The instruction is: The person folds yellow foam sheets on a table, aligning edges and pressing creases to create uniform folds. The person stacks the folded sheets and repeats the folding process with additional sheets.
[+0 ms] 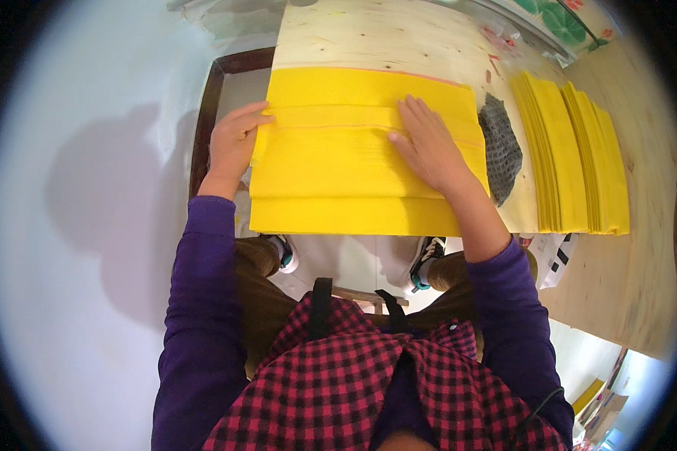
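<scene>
A pale plywood bench (368, 34) stretches ahead of the fingers and bends away to their right, its grain and a few dark knots plain under soft, even light. A dark brown wooden frame (207, 113) runs along the bench's edge just left of the fingers. Beyond that, further left, the floor (68, 225) is a smooth, pale blue-grey, carrying a broad soft shadow. Below the fingers, under the bench edge, the floor looks whitish. Far off to the upper right of the fingers, a green-patterned sheet (560, 19) lies at the bench's far end.
</scene>
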Motion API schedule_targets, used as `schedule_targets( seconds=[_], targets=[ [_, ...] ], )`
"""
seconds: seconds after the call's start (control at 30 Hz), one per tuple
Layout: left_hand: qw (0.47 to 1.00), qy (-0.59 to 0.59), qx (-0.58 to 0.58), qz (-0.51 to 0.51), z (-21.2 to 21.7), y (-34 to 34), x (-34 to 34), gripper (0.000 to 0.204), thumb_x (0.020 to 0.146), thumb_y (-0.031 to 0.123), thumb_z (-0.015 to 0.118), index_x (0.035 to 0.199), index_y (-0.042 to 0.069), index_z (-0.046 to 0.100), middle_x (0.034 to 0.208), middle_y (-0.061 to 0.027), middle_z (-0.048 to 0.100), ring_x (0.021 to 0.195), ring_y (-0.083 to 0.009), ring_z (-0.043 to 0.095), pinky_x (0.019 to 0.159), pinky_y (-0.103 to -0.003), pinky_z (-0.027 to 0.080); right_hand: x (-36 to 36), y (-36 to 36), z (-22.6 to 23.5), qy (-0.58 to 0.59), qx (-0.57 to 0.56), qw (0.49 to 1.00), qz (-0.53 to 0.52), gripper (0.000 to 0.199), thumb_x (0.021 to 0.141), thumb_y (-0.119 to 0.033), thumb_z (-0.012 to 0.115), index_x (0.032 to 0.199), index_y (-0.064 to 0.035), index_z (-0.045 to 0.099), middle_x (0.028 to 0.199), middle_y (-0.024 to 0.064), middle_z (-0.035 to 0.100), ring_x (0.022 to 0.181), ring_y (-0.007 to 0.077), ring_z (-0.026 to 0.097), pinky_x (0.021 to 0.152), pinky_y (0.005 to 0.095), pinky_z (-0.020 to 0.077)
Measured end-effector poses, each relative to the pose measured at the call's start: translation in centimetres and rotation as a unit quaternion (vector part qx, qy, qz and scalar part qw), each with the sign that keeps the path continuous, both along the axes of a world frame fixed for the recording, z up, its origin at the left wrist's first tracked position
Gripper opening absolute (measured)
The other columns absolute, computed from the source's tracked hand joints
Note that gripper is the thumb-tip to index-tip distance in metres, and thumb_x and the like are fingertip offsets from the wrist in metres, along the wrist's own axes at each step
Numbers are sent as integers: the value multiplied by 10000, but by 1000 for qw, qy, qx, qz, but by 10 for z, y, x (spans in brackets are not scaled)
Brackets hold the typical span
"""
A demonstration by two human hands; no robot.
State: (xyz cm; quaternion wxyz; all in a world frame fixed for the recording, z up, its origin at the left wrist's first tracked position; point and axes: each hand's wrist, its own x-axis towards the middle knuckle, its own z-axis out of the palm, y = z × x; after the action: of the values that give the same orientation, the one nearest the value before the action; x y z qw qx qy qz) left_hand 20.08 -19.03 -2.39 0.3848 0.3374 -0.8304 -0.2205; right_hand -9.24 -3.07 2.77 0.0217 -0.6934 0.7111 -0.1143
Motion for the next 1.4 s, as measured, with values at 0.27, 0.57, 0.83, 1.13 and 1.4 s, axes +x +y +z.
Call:
schedule_targets(
  seconds=[0.27, 0.57, 0.83, 1.13, 1.4],
  targets=[
    [999, -10, 18, 32, 1, 1, 5, 221, 816, -21, 555, 901, 82, 731, 1113, -84, 677, 975, -260, 647, 825, -313, 516, -4, 11, -10, 41, 29, 998, -35, 709, 944, -487, 434, 1451, -13, 290, 1518, 160, 282, 1426, 269, 221, 1164, 421, 167],
    [993, 60, 32, 93, 36, 1, 13, 219, 858, -11, 538, 976, 69, 705, 1152, -112, 654, 1014, -267, 630, 836, -307, 506, -2, 11, -8, 49, 32, 997, -50, 728, 942, -523, 420, 1456, -25, 289, 1530, 139, 268, 1429, 251, 216, 1165, 414, 166],
    [998, -27, -44, -20, 68, 43, -68, 332, 923, 196, 537, 1208, 34, 586, 1293, -180, 552, 1219, -353, 491, 1041, -441, 376, -4, 13, -12, 32, 4, 998, -45, 724, 941, -524, 421, 1449, -22, 306, 1519, 149, 289, 1423, 261, 231, 1159, 421, 178],
    [951, -303, 31, 50, 37, 96, -136, 589, 977, 435, 374, 1429, 56, 368, 1512, -152, 304, 1421, -285, 234, 1155, -492, 133, -13, 15, -18, 16, -18, 999, -29, 690, 958, -507, 375, 1436, -11, 327, 1508, 154, 310, 1414, 274, 253, 1150, 432, 194],
    [927, -345, 68, 129, 31, 86, -92, 675, 965, 474, 376, 1479, 54, 255, 1560, -123, 202, 1451, -253, 150, 1164, -478, 96, -13, 17, -16, -3, -15, 999, -33, 687, 963, -507, 354, 1428, -2, 339, 1504, 157, 317, 1415, 266, 251, 1152, 425, 188]
  ],
)
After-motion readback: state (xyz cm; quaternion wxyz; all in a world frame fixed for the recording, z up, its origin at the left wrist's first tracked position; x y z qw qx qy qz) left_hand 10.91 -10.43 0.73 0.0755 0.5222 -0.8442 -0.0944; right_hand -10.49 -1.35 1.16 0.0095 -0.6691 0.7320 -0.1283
